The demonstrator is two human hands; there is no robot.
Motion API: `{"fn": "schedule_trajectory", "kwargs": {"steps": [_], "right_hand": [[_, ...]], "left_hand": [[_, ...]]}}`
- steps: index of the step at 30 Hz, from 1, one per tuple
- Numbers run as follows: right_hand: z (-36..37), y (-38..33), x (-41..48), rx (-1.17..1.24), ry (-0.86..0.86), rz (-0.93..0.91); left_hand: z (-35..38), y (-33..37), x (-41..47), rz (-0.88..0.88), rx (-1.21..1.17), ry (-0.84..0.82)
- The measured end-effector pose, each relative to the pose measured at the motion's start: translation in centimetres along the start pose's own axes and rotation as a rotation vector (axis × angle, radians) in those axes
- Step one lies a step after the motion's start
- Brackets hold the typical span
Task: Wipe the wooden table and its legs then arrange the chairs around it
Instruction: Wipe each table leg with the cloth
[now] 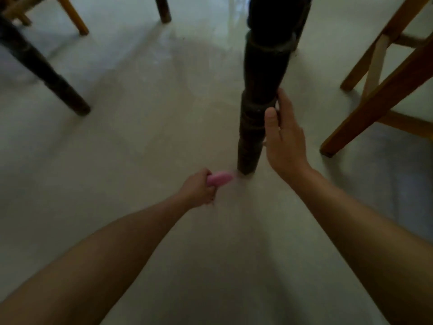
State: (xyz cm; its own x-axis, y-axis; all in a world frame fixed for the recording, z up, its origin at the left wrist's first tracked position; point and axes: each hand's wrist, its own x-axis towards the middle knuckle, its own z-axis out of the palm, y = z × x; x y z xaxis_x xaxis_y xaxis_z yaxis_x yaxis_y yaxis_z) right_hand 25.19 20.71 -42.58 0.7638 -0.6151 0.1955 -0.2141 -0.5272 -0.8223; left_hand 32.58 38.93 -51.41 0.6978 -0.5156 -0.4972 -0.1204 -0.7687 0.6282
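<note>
A dark turned wooden table leg [260, 95] stands on the pale floor at centre. My right hand [284, 139] rests against its right side, fingers around the back of the leg and thumb up in front. Low to the left, my left hand [199, 187] is closed on a pink cloth [220, 178], which sits just left of the leg's foot near the floor. A second dark table leg [44, 69] slants at the left. The tabletop is out of view.
An orange wooden chair [384, 90] stands close on the right, its front leg near my right wrist. Another chair's legs [75, 17] show at top left, and a dark leg [164, 10] at top centre. Bare pale floor lies between the legs.
</note>
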Motion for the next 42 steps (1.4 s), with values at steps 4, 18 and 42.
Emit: {"fn": "schedule_trajectory", "kwargs": {"steps": [4,18,42], "right_hand": [[-2.5,-2.5,-1.9,-0.083,-0.194,0.203],[-7.0,-28.4,-11.2,-0.422,-1.064,-0.177],[-8.6,-75.6,8.4,-0.447,-0.919,-0.522]], "left_hand": [[-2.3,-1.2,-6.5,-0.105,-0.160,-0.021],[-19.6,5.1,-31.4,-0.173,-0.426,0.122],[-67.6,21.0,-48.7,-0.057,-0.407,0.458]]}}
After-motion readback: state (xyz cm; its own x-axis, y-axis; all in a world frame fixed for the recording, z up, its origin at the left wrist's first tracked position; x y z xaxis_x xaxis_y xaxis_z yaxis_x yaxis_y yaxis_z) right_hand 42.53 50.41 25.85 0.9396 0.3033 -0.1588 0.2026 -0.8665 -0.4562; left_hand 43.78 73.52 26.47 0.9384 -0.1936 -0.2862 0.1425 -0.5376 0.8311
